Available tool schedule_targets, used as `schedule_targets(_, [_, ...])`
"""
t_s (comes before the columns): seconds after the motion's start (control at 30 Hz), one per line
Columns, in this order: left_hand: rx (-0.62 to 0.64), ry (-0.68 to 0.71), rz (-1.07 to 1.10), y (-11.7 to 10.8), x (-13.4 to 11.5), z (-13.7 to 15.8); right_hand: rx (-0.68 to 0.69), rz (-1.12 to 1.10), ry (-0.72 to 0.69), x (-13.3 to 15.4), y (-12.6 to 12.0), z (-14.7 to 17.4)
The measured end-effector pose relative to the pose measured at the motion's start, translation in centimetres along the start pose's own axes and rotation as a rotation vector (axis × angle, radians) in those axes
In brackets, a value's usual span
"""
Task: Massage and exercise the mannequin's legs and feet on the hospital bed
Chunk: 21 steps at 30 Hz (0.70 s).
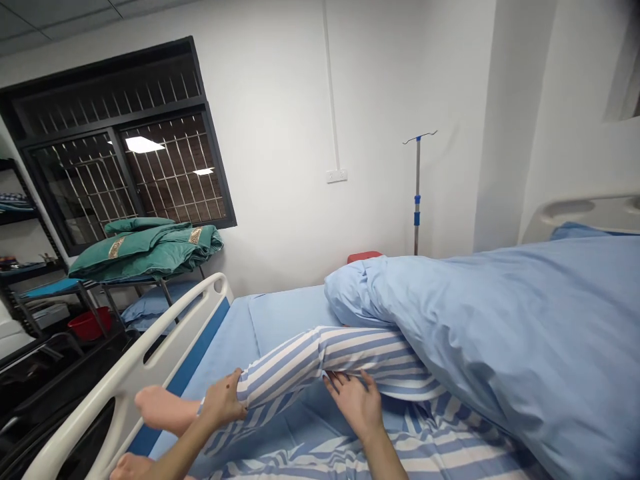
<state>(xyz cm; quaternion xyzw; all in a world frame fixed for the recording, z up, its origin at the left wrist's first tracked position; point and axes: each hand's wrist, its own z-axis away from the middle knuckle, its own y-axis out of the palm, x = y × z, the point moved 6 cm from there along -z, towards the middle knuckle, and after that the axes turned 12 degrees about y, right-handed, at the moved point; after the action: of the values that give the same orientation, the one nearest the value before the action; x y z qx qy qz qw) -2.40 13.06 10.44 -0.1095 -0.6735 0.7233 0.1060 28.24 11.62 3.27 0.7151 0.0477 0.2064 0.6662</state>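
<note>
A bent leg in blue-and-white striped trousers (pixel 290 363) is raised off the light blue bed sheet (pixel 285 307), its knee upward. My left hand (pixel 224 400) is wrapped round the lower leg just above the ankle, at the trouser cuff. The bare foot (pixel 165 408) sticks out to the left of it. Behind the knee, my right hand (pixel 357 400) touches the underside of the leg with its fingers spread. The second leg lies lower on the bed, its bare foot (pixel 131 467) partly behind my left forearm.
A bunched blue quilt (pixel 475 327) covers the thighs and the right side of the bed. The white footboard (pixel 125 380) rises at left, the headboard (pixel 590 207) at far right. Beyond stand an IV pole (pixel 417 193), folded green quilts (pixel 150 250) and a red bucket (pixel 90 323).
</note>
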Motion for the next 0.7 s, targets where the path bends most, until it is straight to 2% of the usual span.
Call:
schedule_targets(0.1, [-0.070, -0.068, 0.099, 2.2, -0.3, -0.2, 0.034, 0.014, -0.017, 0.1, 0.7, 0.2])
schedule_targets(0.2, [-0.135, -0.083, 0.169, 2.9, -1.8, -0.7, 0.050, 0.038, -0.081, 0.5, 1.3, 0.5])
schedule_targets(0.33, [-0.228, -0.077, 0.266, 2.6, -5.8, -2.3, 0.019, 0.058, -0.180, 1.5, 1.5, 0.9])
schedule_targets(0.5, [-0.287, -0.048, 0.352, 2.2, -10.7, -4.8, -0.067, 0.091, -0.219, 1.9, 1.3, 1.2])
schedule_targets(0.6, [-0.284, -0.016, 0.357, 2.5, -11.3, -5.3, -0.137, 0.096, -0.235, 2.0, 0.9, 1.2])
schedule_targets(0.7, [-0.269, 0.011, 0.341, 2.5, -10.4, -5.2, -0.176, 0.104, -0.232, 2.0, 0.6, 1.2])
